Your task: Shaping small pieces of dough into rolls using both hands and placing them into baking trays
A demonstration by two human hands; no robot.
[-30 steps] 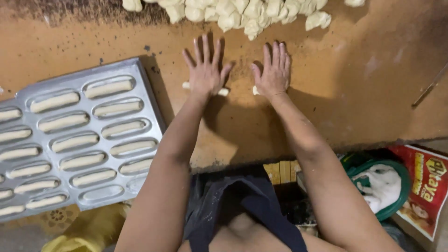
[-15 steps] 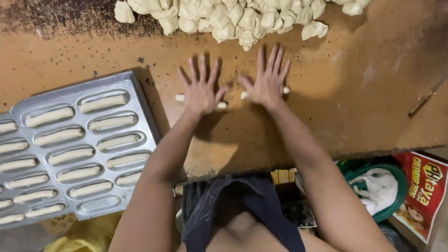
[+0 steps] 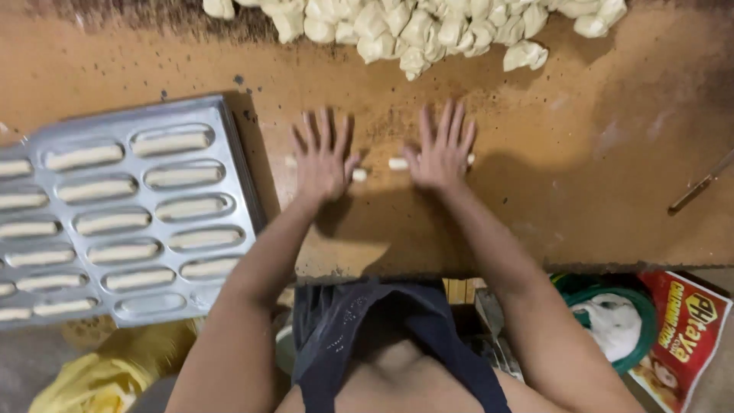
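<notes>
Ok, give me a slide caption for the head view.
Both hands, left and right, press dough rolls flat on a wooden table beside a moulded tray.

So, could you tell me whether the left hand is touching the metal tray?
Apart. The head view shows bare brown table between the left hand and the metal tray.

Metal mould tray [image 3: 229, 145] at left on the brown worktable [image 3: 612, 191], hanging over its near edge; most slots hold pale dough sticks [image 3: 115, 222]. Heap of cut dough lumps [image 3: 428, 27] along far edge. Thin rod [image 3: 699, 183] far right. Below table: yellow bag [image 3: 99, 371] left, green basin [image 3: 612, 321] and red packet [image 3: 688, 329] right.
</notes>
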